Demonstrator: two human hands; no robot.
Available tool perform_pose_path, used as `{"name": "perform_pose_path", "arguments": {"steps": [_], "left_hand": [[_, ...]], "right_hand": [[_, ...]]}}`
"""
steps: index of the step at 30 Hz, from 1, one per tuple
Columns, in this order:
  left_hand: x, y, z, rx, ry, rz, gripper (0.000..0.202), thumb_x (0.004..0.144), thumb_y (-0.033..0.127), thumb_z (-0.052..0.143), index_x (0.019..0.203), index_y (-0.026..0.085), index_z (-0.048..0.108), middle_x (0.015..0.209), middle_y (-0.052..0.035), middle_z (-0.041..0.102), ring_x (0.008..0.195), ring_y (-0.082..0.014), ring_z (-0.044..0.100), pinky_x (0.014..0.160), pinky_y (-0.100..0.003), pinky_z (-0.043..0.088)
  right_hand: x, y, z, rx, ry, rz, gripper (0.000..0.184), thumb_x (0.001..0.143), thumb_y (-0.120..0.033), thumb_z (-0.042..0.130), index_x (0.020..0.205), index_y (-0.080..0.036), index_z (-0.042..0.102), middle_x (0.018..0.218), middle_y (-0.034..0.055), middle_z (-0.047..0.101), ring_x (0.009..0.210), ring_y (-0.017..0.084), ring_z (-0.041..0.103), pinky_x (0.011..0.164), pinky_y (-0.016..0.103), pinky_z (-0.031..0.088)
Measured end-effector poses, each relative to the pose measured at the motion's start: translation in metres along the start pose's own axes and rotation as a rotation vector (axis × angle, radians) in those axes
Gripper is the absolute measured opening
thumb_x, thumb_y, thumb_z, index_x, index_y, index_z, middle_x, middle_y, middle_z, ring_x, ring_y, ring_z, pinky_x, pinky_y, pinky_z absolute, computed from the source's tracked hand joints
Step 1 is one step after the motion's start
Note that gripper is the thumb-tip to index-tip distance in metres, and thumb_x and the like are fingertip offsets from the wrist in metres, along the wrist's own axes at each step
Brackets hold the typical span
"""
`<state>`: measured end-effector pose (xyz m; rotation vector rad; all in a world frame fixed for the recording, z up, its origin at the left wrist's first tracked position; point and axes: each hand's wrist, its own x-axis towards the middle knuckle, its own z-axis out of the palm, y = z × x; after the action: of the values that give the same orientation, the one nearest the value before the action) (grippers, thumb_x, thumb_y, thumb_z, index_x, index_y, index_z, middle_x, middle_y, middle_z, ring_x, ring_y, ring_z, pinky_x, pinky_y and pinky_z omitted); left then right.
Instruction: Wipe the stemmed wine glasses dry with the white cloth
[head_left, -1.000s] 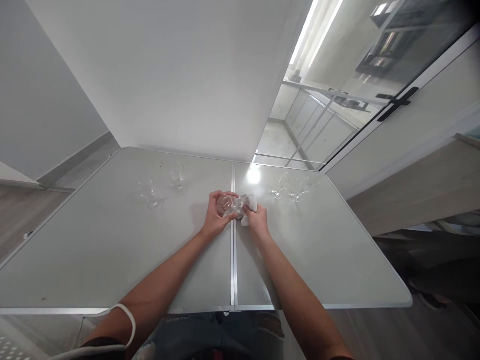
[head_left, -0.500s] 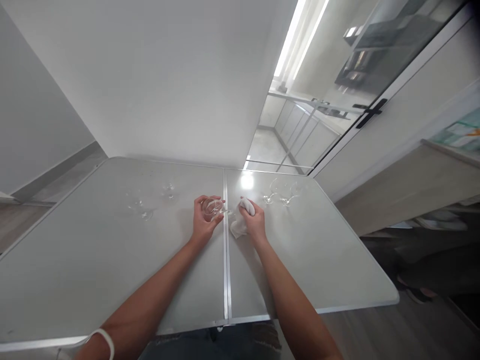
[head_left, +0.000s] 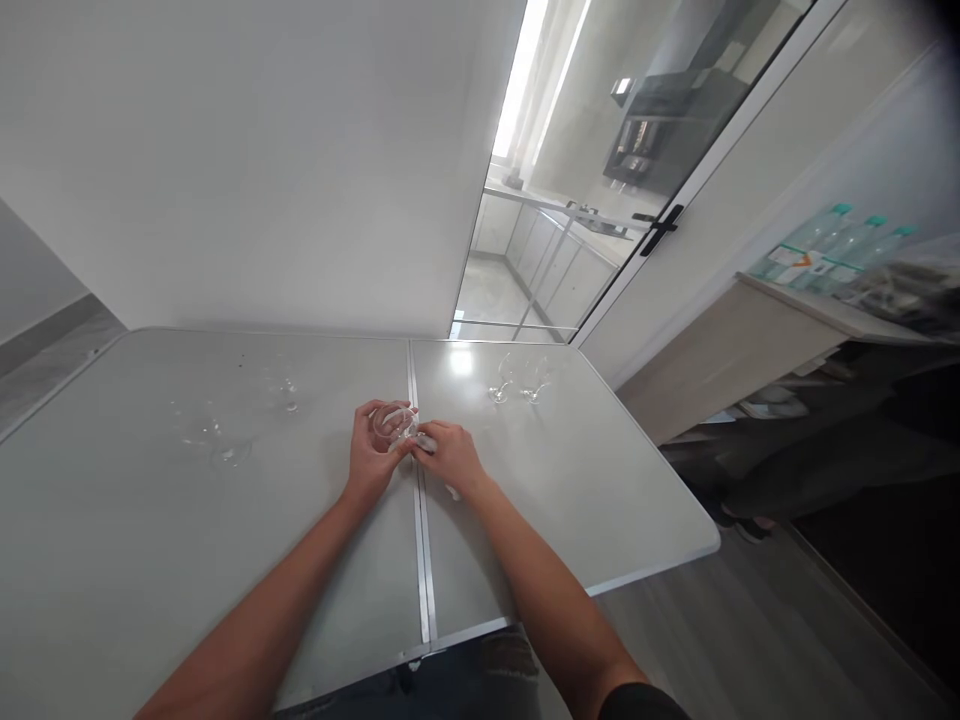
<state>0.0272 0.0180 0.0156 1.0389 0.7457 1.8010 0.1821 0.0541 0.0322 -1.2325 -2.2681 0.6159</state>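
My left hand (head_left: 373, 458) is wrapped round the bowl of a clear stemmed glass (head_left: 391, 423), held on its side just above the grey table (head_left: 150, 530) near the centre seam. My right hand (head_left: 448, 456) is closed next to it, pinching at the glass's stem or foot. A white cloth (head_left: 452, 491) is mostly hidden under my right hand; only a small bit shows below the palm. Both hands touch at the glass.
Two clear glasses (head_left: 517, 378) stand at the table's far right, two more (head_left: 217, 440) at the far left. A metal seam (head_left: 421, 560) splits the table. Right of it are a glass door, a wooden counter (head_left: 720, 350) with water bottles (head_left: 825, 240), and dark shapes on the floor.
The view has swung to the right. My right hand moved in from the side to the glass, and the cloth, bunched in plain sight before, is now tucked under the palm.
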Motion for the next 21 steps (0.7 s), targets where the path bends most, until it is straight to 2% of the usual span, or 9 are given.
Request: {"name": "perform_pose_path", "arguments": {"steps": [5,8,10,12,14,19,21], "left_hand": [[-0.001,-0.003,0.004,-0.001,-0.080,-0.007,0.071,0.065,0.029,0.093,0.118,0.028,0.046,0.135,-0.0116,0.061,0.125,-0.0264,0.063,0.109,-0.044,0.047],[0.000,-0.003,0.003,0.030,-0.081,-0.006,0.076,0.062,0.033,0.095,0.123,0.029,0.048,0.146,-0.0128,0.052,0.131,-0.0261,0.057,0.110,-0.042,0.044],[0.001,-0.003,0.002,0.083,-0.038,-0.007,0.072,0.066,0.036,0.092,0.125,0.029,0.050,0.146,-0.0117,0.050,0.127,-0.0244,0.058,0.105,-0.038,0.046],[0.001,-0.004,0.001,0.123,0.012,-0.020,0.061,0.072,0.039,0.088,0.121,0.028,0.053,0.138,-0.0104,0.054,0.116,-0.0218,0.061,0.095,-0.034,0.049],[0.000,-0.005,0.000,0.150,0.052,-0.035,0.049,0.076,0.042,0.084,0.114,0.025,0.058,0.128,-0.0090,0.057,0.106,-0.0197,0.061,0.088,-0.031,0.049],[-0.003,-0.007,-0.002,0.281,0.092,-0.023,0.034,0.080,0.047,0.079,0.099,0.022,0.066,0.101,-0.0054,0.060,0.092,-0.0193,0.057,0.082,-0.030,0.045],[-0.004,-0.004,-0.002,0.354,0.095,0.007,0.031,0.083,0.048,0.076,0.096,0.022,0.066,0.097,-0.0046,0.059,0.090,-0.0195,0.056,0.081,-0.031,0.044]], "right_hand": [[0.002,0.004,0.000,-0.173,0.060,0.074,0.020,0.090,-0.034,0.061,0.101,-0.026,0.076,0.094,0.0048,0.074,0.079,0.019,0.066,0.068,0.026,0.040],[0.005,0.018,-0.007,-0.129,0.223,0.139,0.022,0.090,-0.031,0.059,0.101,-0.025,0.077,0.093,0.0057,0.074,0.078,0.019,0.066,0.070,0.026,0.041],[0.008,0.033,-0.014,-0.044,0.354,0.223,0.027,0.092,-0.033,0.056,0.102,-0.023,0.078,0.092,0.0072,0.076,0.079,0.021,0.067,0.074,0.027,0.044],[0.012,0.048,-0.022,0.019,0.441,0.337,0.031,0.092,-0.039,0.056,0.099,-0.020,0.079,0.085,0.0087,0.077,0.077,0.022,0.068,0.075,0.029,0.047],[0.014,0.062,-0.028,0.036,0.473,0.427,0.033,0.088,-0.044,0.058,0.092,-0.019,0.080,0.079,0.0100,0.077,0.075,0.024,0.068,0.074,0.030,0.048],[0.012,0.078,-0.031,0.036,0.440,0.499,0.033,0.083,-0.043,0.061,0.084,-0.017,0.081,0.076,0.0116,0.078,0.073,0.025,0.070,0.070,0.029,0.048],[0.010,0.080,-0.030,0.006,0.420,0.518,0.034,0.082,-0.043,0.061,0.085,-0.016,0.082,0.077,0.0131,0.078,0.072,0.025,0.071,0.069,0.030,0.049]]}}
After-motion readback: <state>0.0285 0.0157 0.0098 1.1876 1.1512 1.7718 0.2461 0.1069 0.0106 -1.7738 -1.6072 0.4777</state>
